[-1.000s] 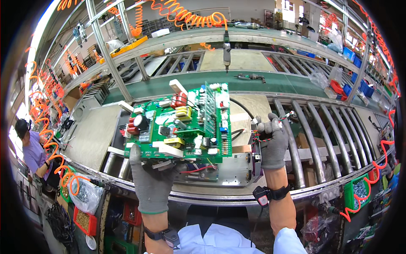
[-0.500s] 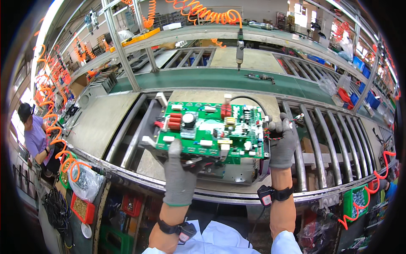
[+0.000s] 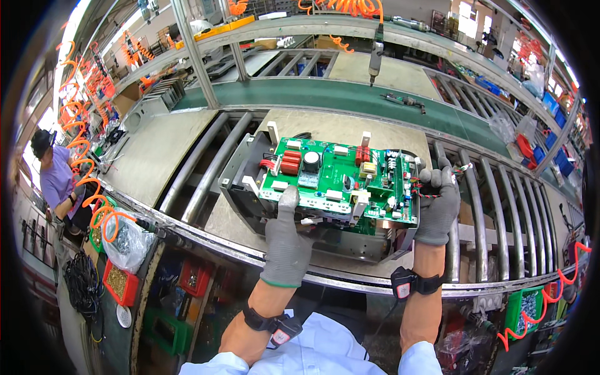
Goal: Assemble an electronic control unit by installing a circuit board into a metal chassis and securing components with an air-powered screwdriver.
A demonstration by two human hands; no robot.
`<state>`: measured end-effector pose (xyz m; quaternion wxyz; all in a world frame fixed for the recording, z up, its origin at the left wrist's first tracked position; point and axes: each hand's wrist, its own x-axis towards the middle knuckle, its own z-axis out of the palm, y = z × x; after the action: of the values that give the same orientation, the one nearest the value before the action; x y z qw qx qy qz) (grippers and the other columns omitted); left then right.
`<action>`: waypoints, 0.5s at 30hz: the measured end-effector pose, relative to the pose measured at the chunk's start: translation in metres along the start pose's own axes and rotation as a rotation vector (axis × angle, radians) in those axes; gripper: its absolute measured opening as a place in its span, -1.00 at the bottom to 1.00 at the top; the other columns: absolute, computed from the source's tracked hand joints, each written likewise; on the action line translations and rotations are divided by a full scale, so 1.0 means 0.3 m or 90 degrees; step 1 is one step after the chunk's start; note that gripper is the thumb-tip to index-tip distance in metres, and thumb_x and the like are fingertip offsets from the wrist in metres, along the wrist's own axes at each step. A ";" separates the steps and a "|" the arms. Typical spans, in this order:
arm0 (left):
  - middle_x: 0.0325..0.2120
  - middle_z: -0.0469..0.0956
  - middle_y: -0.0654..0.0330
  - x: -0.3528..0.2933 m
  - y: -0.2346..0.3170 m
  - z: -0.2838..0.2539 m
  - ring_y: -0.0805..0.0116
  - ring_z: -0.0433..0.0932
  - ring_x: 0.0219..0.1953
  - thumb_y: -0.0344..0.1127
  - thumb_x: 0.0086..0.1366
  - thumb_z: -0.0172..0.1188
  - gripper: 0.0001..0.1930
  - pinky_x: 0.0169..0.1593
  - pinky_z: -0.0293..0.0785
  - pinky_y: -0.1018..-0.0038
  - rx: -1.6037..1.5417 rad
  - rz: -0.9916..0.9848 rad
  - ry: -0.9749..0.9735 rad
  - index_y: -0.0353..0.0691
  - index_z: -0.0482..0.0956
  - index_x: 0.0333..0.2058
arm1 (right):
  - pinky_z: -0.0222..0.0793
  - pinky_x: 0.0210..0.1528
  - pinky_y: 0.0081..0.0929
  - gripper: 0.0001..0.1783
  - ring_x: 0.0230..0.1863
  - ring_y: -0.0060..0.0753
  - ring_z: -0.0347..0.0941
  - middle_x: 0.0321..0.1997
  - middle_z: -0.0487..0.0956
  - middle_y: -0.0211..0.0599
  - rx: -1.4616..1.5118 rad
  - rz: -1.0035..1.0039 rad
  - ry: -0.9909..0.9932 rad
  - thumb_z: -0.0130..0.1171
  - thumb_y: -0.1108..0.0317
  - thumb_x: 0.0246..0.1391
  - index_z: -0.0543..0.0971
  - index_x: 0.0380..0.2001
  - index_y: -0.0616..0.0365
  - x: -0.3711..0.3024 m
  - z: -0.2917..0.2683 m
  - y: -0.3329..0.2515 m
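A green circuit board (image 3: 337,164) with red, white and black components sits over a dark metal case (image 3: 240,181), slightly tilted. White upright posts (image 3: 272,132) stand around its edges. My left hand (image 3: 287,247), in a grey glove, grips the board's near edge, thumb on top and fingers hidden underneath. At the right end, my gloved right hand (image 3: 439,203) is closed around the board's edge, beside thin red and black wires (image 3: 428,194). How fully the board rests in the case is hidden.
A tan board (image 3: 294,124) lies under the case on a roller conveyor (image 3: 478,206). A power screwdriver (image 3: 375,59) hangs above the green belt (image 3: 300,90); another tool (image 3: 403,101) lies there. Screw bins (image 3: 120,284) stand lower left. A person (image 3: 57,175) works at far left.
The view has shifted, so the surroundings appear higher and further right. The circuit board has moved slightly right, and more of the case's left side shows. Both hands stay on the board.
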<state>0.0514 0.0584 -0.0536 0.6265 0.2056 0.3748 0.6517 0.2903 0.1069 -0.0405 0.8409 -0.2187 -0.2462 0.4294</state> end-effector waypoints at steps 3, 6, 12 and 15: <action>0.02 0.57 0.13 -0.005 0.008 0.003 0.12 0.57 -0.02 0.21 0.34 0.27 -0.39 -0.10 0.51 0.02 0.001 -0.003 0.028 -0.05 0.44 0.19 | 0.52 -0.23 -0.48 -0.62 -0.37 -0.49 0.42 -0.45 0.31 -0.43 -0.032 -0.011 0.000 -0.06 0.31 0.49 0.36 0.11 0.47 -0.005 -0.002 0.003; 0.06 0.55 0.11 0.003 0.031 -0.012 0.09 0.57 0.00 0.20 0.33 0.27 -0.37 -0.09 0.53 -0.03 -0.002 -0.021 0.011 -0.05 0.42 0.21 | 0.51 -0.23 -0.49 -0.63 -0.37 -0.48 0.43 -0.45 0.32 -0.42 -0.011 -0.015 -0.015 -0.06 0.31 0.50 0.36 0.12 0.47 0.003 -0.007 0.005; -0.07 0.57 0.12 0.002 0.018 -0.023 0.18 0.58 -0.05 0.03 0.32 0.38 -0.42 -0.06 0.59 0.00 -0.016 -0.013 0.050 -0.16 0.44 0.17 | 0.51 -0.20 -0.47 -0.62 -0.37 -0.48 0.42 -0.44 0.31 -0.43 0.006 -0.006 -0.014 -0.08 0.29 0.50 0.36 0.12 0.46 0.002 -0.007 0.007; -0.09 0.57 0.15 0.005 0.012 -0.036 0.19 0.61 -0.10 0.02 0.30 0.41 -0.43 -0.13 0.61 0.01 -0.021 -0.022 0.036 -0.16 0.47 0.13 | 0.51 -0.10 -0.40 -0.63 -0.35 -0.45 0.41 -0.44 0.30 -0.42 -0.035 -0.005 -0.015 -0.07 0.30 0.49 0.37 0.12 0.44 -0.003 -0.016 -0.001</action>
<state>0.0409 0.0575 -0.0581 0.6300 0.1706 0.3848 0.6526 0.2929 0.1052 -0.0442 0.8335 -0.2356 -0.2684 0.4215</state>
